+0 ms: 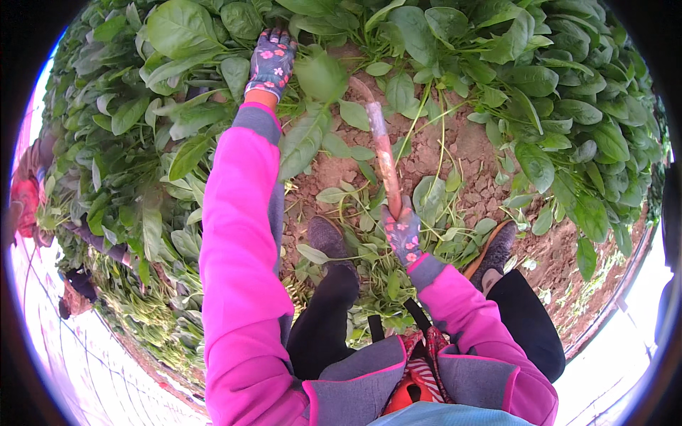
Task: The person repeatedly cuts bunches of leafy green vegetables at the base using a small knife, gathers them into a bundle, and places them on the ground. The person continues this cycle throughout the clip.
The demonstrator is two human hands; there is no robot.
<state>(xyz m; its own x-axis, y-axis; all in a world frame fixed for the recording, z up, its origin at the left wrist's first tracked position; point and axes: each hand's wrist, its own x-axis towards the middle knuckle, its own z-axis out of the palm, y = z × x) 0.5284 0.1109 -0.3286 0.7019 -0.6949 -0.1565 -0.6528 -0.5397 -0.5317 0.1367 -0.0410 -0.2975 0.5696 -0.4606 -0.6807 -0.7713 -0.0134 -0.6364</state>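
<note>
My right hand (pixel 402 231), in a dark glove with pink flowers, grips the worn wooden handle (pixel 386 160) of a hand tool, probably a sickle. Its curved metal neck (pixel 363 88) bends left at the far end, and the tip goes out of sight under leaves. My left hand (pixel 272 61), in a matching glove, reaches in among standing leafy plants, which look like spinach (pixel 181 26). Its fingers bend down into the foliage, so whether they close on stems is hidden. A blurred leaf (pixel 321 75) hangs just right of that hand.
Loose leaves and stems (pixel 373 277) litter the cracked soil (pixel 469 144) between my shoes (pixel 327 237). Dense plants (pixel 586 96) stand at the right and left. Another person (pixel 26 197) is partly visible at the far left, near pale sheeting (pixel 80 362).
</note>
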